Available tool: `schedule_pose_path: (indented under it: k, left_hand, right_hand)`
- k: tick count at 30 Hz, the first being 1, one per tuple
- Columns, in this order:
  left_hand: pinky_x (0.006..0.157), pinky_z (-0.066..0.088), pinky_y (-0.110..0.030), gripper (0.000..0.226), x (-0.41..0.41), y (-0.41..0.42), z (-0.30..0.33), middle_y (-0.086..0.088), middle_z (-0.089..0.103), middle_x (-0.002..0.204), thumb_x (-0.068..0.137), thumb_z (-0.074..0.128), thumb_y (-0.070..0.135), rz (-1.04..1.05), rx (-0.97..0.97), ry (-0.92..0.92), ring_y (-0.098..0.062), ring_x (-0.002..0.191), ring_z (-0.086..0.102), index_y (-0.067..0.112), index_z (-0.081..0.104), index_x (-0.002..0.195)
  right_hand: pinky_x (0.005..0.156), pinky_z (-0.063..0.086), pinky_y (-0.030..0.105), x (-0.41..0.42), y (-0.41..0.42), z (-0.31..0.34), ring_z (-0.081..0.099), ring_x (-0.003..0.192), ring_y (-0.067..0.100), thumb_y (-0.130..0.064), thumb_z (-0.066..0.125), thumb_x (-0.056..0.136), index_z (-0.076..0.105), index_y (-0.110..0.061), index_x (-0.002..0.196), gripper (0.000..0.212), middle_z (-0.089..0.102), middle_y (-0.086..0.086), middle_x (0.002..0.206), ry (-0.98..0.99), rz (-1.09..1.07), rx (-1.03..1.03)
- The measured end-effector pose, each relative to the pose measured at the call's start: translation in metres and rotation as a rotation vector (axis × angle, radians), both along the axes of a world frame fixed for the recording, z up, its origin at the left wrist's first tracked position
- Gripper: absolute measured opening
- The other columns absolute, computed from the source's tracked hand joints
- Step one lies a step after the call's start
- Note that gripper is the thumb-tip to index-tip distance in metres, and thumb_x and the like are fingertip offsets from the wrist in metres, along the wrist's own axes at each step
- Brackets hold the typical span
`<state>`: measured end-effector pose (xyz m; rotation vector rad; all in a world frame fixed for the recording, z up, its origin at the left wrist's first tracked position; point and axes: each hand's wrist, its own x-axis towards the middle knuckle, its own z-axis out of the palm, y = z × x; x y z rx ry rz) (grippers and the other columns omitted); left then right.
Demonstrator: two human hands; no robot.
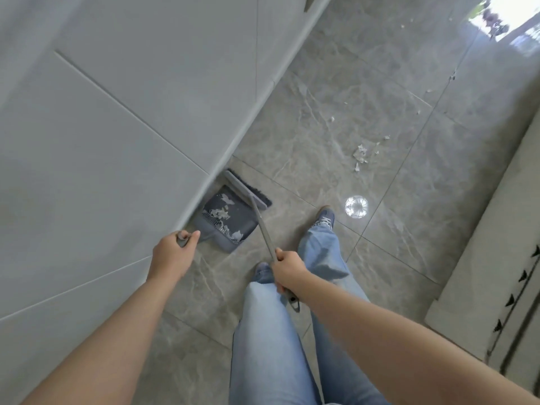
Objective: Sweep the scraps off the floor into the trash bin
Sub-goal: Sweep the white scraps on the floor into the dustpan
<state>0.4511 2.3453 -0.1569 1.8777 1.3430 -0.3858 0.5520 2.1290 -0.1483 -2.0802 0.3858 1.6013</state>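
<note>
Against the wall's foot, our left hand (172, 252) grips the dustpan (225, 220) handle; collected scraps (222, 213) already lie inside. Rightward, our right hand (287, 267) clasps the broom (248, 191) handle, bristles at the pan's mouth. More loose scraps (362, 154) wait mid-floor. Tilting the pan could spill everything. No trash bin shows.

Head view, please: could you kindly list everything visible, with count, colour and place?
dustpan: one, grey, on the floor by the wall, holding white scraps
broom: one, grey with dark bristles, head at the dustpan's mouth
loose scraps: several, white, scattered on the floor further right
floor: grey marbled tiles
wall: pale grey panels, left
rug: one, cream, right edge
hands: left hand grips the dustpan handle; right hand grips the broom handle
</note>
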Motion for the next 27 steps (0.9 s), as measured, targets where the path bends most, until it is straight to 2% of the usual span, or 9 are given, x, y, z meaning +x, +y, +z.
schedule_pose_path:
  k: [2,5,7,11,14,16,19,23,27]
  left_hand:
    - [0.069,0.049,-0.037,0.034,0.004,0.000,0.000,-0.006,0.064,0.072,0.091,0.062,0.046,0.020,-0.027,0.020,-0.033,0.077,0.060,0.016,0.063,0.074]
    - [0.057,0.048,-0.037,0.040,0.019,0.000,0.004,-0.004,0.055,0.058,0.087,0.063,0.052,0.032,-0.056,0.011,-0.030,0.059,0.053,0.016,0.058,0.069]
    - [0.048,0.043,-0.030,0.042,0.040,-0.004,0.007,-0.003,0.051,0.054,0.086,0.064,0.052,0.028,-0.084,0.002,-0.028,0.050,0.047,0.015,0.056,0.069]
    - [0.042,0.036,-0.024,0.040,0.087,-0.017,0.016,0.002,0.043,0.044,0.084,0.066,0.050,-0.008,-0.159,0.011,-0.022,0.038,0.037,0.016,0.052,0.067]
    - [0.042,0.032,-0.022,0.035,0.132,-0.032,0.020,0.007,0.038,0.037,0.086,0.067,0.045,-0.062,-0.201,0.026,-0.020,0.036,0.033,0.018,0.051,0.070]
    - [0.041,0.031,-0.021,0.032,0.170,-0.046,0.023,0.004,0.039,0.038,0.088,0.066,0.042,-0.106,-0.205,0.032,-0.019,0.034,0.032,0.018,0.051,0.073]
    - [0.045,0.034,-0.023,0.033,0.230,-0.067,0.021,-0.003,0.046,0.048,0.090,0.064,0.044,-0.174,-0.203,0.030,-0.021,0.041,0.038,0.014,0.054,0.079]
    - [0.060,0.036,-0.031,0.037,0.314,-0.101,0.016,-0.002,0.055,0.064,0.090,0.061,0.047,-0.438,-0.103,0.068,-0.030,0.070,0.055,0.013,0.057,0.077]
    - [0.071,0.039,-0.033,0.036,0.384,-0.140,0.010,-0.008,0.064,0.085,0.092,0.061,0.046,-0.550,-0.040,0.034,-0.030,0.085,0.055,0.010,0.064,0.089]
  right_hand:
    - [0.034,0.035,0.018,-0.002,-0.011,0.004,0.042,0.045,0.019,-0.009,0.035,0.094,0.058,-0.015,0.121,0.036,0.048,0.009,0.068,0.018,-0.106,0.041]
    - [0.036,0.039,0.019,0.013,-0.029,0.010,0.045,0.037,0.013,-0.012,0.039,0.095,0.060,-0.016,0.119,0.032,0.050,0.004,0.067,-0.046,-0.154,0.070]
    - [0.037,0.041,0.021,0.040,-0.045,0.007,0.051,0.044,0.016,-0.016,0.041,0.096,0.057,-0.022,0.126,0.035,0.052,0.002,0.070,-0.116,-0.168,0.059]
    - [0.046,0.049,0.029,0.120,-0.075,-0.001,0.056,0.059,0.027,-0.019,0.041,0.091,0.054,-0.040,0.105,0.027,0.051,0.002,0.069,-0.248,-0.185,-0.001]
    - [0.042,0.042,0.029,0.177,-0.106,-0.010,0.045,0.044,0.022,-0.012,0.042,0.091,0.062,-0.019,0.104,0.025,0.045,0.005,0.060,-0.279,-0.331,-0.008]
    - [0.039,0.034,0.025,0.213,-0.130,-0.012,0.036,0.039,0.017,-0.006,0.040,0.092,0.055,-0.024,0.100,0.024,0.039,0.004,0.059,-0.282,-0.435,-0.015]
    - [0.040,0.031,0.024,0.267,-0.166,-0.013,0.033,0.039,0.016,-0.004,0.039,0.091,0.046,-0.028,0.081,0.027,0.033,0.002,0.060,-0.319,-0.537,-0.037]
    - [0.042,0.031,0.027,0.336,-0.212,-0.017,0.034,0.046,0.018,-0.001,0.037,0.094,0.051,-0.019,0.099,0.023,0.033,0.003,0.064,-0.356,-0.631,-0.082]
    - [0.040,0.025,0.022,0.401,-0.248,-0.033,0.032,0.044,0.015,0.001,0.034,0.093,0.047,-0.015,0.088,0.021,0.035,0.004,0.060,-0.321,-0.724,-0.151]
